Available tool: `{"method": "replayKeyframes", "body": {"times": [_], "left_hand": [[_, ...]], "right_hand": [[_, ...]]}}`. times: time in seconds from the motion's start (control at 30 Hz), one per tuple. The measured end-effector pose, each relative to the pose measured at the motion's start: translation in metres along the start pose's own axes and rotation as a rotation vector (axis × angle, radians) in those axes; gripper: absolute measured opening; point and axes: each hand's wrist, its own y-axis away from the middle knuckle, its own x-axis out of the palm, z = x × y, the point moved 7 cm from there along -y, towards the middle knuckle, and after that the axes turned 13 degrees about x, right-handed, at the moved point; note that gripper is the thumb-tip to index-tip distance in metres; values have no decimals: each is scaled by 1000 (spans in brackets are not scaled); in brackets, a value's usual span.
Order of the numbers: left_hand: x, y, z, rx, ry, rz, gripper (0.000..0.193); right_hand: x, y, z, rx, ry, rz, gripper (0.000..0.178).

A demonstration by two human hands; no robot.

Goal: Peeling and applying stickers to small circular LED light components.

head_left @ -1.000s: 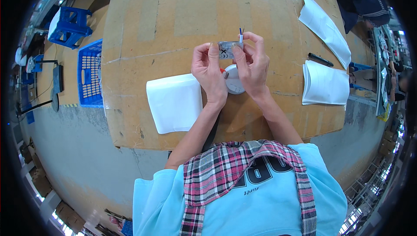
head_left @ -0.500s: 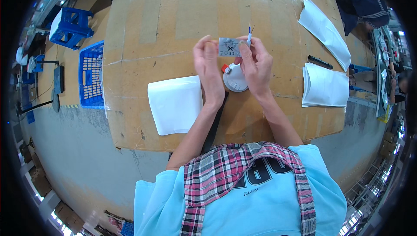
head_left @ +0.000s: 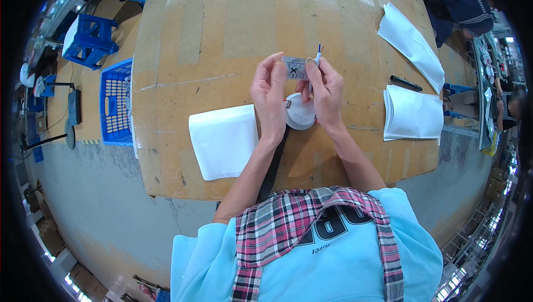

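A thin silver-grey label [head_left: 297,70] with dark printed marks is stretched between my hands above the table. My left hand [head_left: 268,96] pinches its left edge between thumb and fingers. Close to its right end, my right hand [head_left: 327,93] grips the label together with a white-sheathed cable [head_left: 317,57], whose blue and brown wire ends stick up past the fingertips. Below the hands is a round white disc-shaped part [head_left: 301,114] with a bit of red at its edge. My right fingers hide its upper side, and where the cable runs behind the hand cannot be seen.
White sheets [head_left: 225,143] lie left of my arms. More paper [head_left: 413,114] and a black pen [head_left: 405,83] are at the right, with another folded sheet [head_left: 413,46] farther back. A blue basket [head_left: 115,105] and blue stool [head_left: 89,40] stand left of the table. Other people sit at the far corners.
My left thumb and fingers have come in to the label's left edge; before, the thumb stood off from it. The red piece on the disc shows less. The whole view has shifted slightly.
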Motion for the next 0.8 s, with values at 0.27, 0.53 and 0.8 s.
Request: {"method": "replayKeyframes", "body": {"times": [0.27,0.53,0.8], "left_hand": [[-6,5,15,-102,-131,185,12],[-1,4,5,-80,-174,157,12],[-7,3,10,-47,-177,151,11]], "right_hand": [[1,-2,-8,130,-59,53,26],[-2,-5,-12,215,-47,111,25],[-7,-5,-9,160,42,-19,20]]}}
